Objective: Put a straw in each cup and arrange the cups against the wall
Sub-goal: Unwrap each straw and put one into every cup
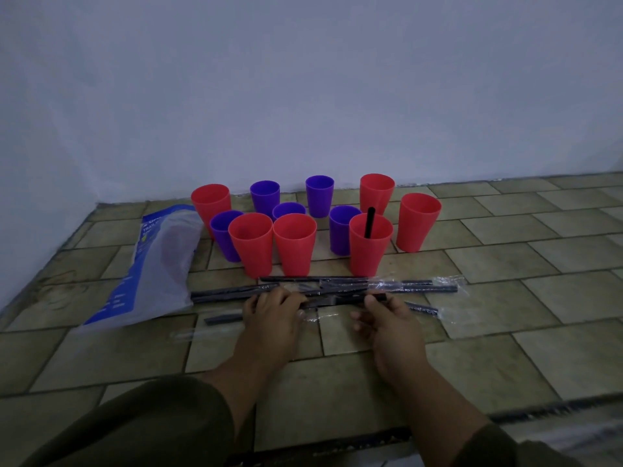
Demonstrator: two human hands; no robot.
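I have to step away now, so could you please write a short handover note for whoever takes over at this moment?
Hands: left hand and right hand both pinch one dark straw.
Things: eleven cups stand clustered near the wall; more straws, in clear wrappers, lie before them on the floor.
Done: one red cup holds a straw.
Left: straws for ten cups, then line all against the wall.
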